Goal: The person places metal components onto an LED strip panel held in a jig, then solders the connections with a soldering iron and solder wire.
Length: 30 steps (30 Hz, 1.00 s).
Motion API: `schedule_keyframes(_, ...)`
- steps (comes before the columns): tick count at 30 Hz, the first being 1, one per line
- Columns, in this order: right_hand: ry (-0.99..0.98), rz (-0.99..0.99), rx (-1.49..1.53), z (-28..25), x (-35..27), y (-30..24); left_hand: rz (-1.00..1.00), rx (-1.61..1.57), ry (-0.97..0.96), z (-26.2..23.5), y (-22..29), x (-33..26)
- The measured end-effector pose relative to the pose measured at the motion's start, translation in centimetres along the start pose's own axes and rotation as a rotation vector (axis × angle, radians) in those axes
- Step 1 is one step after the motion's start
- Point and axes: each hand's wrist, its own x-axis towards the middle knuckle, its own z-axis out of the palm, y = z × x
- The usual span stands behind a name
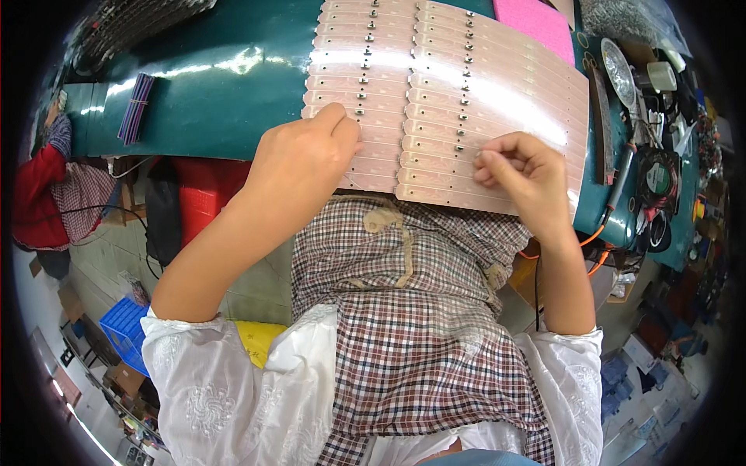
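Two pinkish circuit board panels, scored into long strips with scalloped ends, lie side by side at the table's near edge. A column of small black-and-silver components runs down each panel, one per strip. My left hand is over the left panel's lower rows, its fingers closed and bent down at the board; whatever they pinch is hidden. Over the right panel's lower rows, my right hand is closed with thumb and fingertips together. Something tiny may be between them, too small to name.
A soldering iron with an orange cable lies at the right, near a metal dish and a tape roll. A pink foam sheet is behind the panels. Banded purple strips lie left. Another person sits far left.
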Motion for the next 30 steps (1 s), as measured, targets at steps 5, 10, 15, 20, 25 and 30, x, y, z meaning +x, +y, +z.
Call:
schedule_keyframes(5, 0.046, -0.305, -0.342, 1.7, -0.2, 0.2, 0.025, 0.038, 0.031, 0.2, 0.1, -0.2)
schedule_keyframes(10, 0.057, -0.312, -0.412, 2.0, 0.0, 0.3, 0.040, -0.019, 0.095, 0.3, -0.1, -0.4)
schedule_keyframes(15, 0.083, -0.311, -0.403, 2.1, 0.0, 0.6, 0.013, -0.100, 0.146, 0.6, -0.4, -0.5)
schedule_keyframes(20, 0.097, -0.345, -0.387, 2.1, 0.2, 1.1, -0.001, -0.154, 0.170, 0.6, -0.5, -0.6)
schedule_keyframes(25, 0.086, -0.337, -0.406, 2.1, 0.2, 1.1, -0.009, -0.166, 0.160, 0.6, -0.6, -0.7)
schedule_keyframes(30, 0.086, -0.351, -0.465, 2.3, -0.3, 0.9, -0.048, -0.262, 0.164, -0.2, -0.7, -0.8)
